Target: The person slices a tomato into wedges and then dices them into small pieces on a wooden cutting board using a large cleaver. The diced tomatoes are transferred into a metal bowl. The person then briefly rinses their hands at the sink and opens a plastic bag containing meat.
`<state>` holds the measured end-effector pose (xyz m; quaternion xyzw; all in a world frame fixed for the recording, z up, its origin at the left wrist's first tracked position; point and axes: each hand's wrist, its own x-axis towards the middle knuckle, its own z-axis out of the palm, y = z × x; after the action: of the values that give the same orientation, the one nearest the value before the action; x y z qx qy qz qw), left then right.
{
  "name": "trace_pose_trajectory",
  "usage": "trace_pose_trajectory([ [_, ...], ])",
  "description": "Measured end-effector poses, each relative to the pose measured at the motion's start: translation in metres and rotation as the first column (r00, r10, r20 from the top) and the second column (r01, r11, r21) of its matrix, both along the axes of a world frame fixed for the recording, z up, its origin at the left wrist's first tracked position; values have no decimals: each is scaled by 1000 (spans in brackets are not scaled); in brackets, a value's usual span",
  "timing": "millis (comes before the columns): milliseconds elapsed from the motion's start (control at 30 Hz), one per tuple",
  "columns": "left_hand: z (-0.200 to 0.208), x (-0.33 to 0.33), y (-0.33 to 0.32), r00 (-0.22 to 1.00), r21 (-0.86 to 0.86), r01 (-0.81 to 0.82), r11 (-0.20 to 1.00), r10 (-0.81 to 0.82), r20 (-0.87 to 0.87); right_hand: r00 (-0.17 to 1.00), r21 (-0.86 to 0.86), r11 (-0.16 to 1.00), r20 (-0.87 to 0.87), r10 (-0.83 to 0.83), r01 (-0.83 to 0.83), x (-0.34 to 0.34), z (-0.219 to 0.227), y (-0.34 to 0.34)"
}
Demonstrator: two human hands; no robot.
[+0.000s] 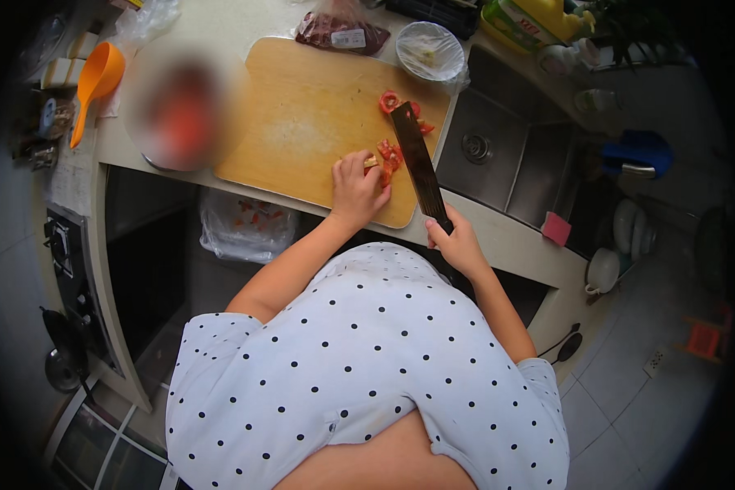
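My right hand (457,238) grips the handle of a broad dark kitchen knife (417,159), whose blade points away from me over the right part of a wooden cutting board (294,106). Curled on the board just left of the blade is my left hand (358,189), its fingertips closed on a tomato piece (388,175). Cut red tomato chunks (391,153) lie between those fingers and the blade. Farther back, more tomato pieces (389,101) sit by the blade's far end, partly hidden by it.
A steel sink (490,122) adjoins the board on the right. Behind stand a film-covered bowl (429,51) and a bag of dark red food (343,34). Leftward are a blurred area with something red and an orange ladle (98,75). A lined bin (249,224) sits below the counter.
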<state>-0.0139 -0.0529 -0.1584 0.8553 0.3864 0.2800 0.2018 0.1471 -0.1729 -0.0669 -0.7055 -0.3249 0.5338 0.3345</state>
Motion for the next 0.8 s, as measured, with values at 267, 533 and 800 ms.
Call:
trace_pose_trajectory([
  [267, 10, 21, 13, 968, 36, 67, 997, -56, -246, 834, -172, 963, -483, -267, 209, 10, 12, -1],
  [533, 9, -12, 32, 985, -17, 170, 985, -170, -21, 853, -224, 954, -441, -280, 197, 14, 27, 0],
  [800, 5, 19, 19, 963, 54, 131, 990, -115, -244, 902, -196, 963, -354, -246, 186, 6, 13, 0],
])
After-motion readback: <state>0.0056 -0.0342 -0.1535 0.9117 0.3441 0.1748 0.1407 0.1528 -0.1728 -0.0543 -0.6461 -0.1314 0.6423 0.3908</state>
